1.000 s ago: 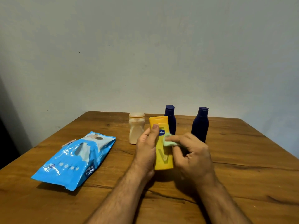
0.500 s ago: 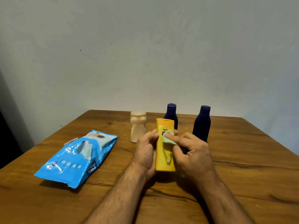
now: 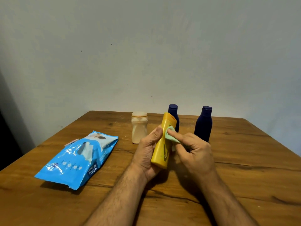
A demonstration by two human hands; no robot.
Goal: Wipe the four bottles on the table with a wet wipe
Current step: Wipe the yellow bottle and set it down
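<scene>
**Wiping the yellow bottle**

The left hand [image 3: 147, 151] is gripping a yellow bottle [image 3: 163, 142], tilting it above the table [image 3: 244, 168]. The right hand [image 3: 193, 150] is pinching a green wipe [image 3: 171, 138] and pressing it against the bottle's upper side. Turning the bottle would probably help reach every face. A cream bottle [image 3: 139, 128] and two dark blue bottles [image 3: 174, 115] [image 3: 203, 126] are standing close behind, easily knocked. A blue wipes packet [image 3: 76, 160] is lying well left.

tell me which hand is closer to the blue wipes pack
Left. The left hand grips the yellow bottle just right of the wipes pack, with bare table between them. The right hand, pressing the wet wipe on the bottle, sits beyond it, farther away.
</scene>
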